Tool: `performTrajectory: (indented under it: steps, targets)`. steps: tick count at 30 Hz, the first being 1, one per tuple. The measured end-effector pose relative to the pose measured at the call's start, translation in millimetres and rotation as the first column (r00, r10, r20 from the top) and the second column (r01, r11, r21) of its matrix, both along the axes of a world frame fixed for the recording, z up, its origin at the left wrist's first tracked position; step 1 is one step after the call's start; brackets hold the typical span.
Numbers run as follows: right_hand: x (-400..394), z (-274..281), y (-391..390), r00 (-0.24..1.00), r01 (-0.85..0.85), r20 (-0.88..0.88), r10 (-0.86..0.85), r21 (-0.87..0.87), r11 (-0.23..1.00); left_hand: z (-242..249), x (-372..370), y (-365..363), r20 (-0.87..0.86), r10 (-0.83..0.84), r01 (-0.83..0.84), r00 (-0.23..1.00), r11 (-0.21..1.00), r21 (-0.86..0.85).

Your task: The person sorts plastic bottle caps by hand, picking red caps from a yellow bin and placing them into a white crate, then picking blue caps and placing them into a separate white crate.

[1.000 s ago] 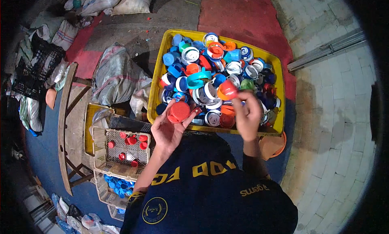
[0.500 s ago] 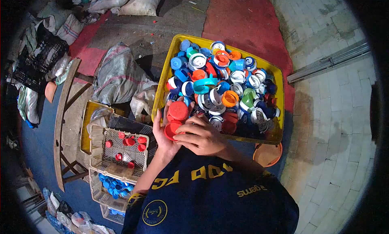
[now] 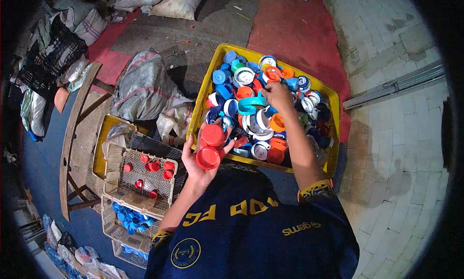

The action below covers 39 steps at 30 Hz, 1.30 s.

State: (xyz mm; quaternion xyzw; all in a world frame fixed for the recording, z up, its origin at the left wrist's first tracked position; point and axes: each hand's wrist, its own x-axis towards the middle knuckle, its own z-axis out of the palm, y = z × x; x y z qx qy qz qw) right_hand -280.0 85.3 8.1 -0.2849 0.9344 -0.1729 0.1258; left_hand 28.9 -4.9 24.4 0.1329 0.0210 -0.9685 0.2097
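The left hand (image 3: 195, 172), its fingers curled part-way, cradles two red caps (image 3: 208, 159) at the near left corner of the yellow tray (image 3: 206, 83). The right hand (image 3: 278, 96), at the left palm half a second earlier, now lies over the heaped caps (image 3: 244, 76) toward the tray's far edge, just beside a turquoise ring cap (image 3: 249, 105), leaving the left to bear the pair alone. Its fingers are bent; whether they grip anything cannot be told.
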Motion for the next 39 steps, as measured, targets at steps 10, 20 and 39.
performTrajectory:
  steps: [10, 20, 39]
  targets:
    - [-10, -14, 18, 0.997, 0.039, -0.059, -0.053, -0.216, 0.976, -1, 7, -5, 0.022, 0.028, -0.028, 0.999, 1.0, 0.001]
    - [18, 28, 78, 0.657, 0.705, 0.752, 0.054, -0.637, 0.311, -1, 2, -12, 0.011, 0.01, -0.011, 1.0, 1.0, 0.012]
    - [190, 49, 18, 0.783, 0.159, 0.537, 0.314, -0.66, 0.734, -9, 15, -13, 0.019, -0.003, 0.003, 1.0, 1.0, 0.029]
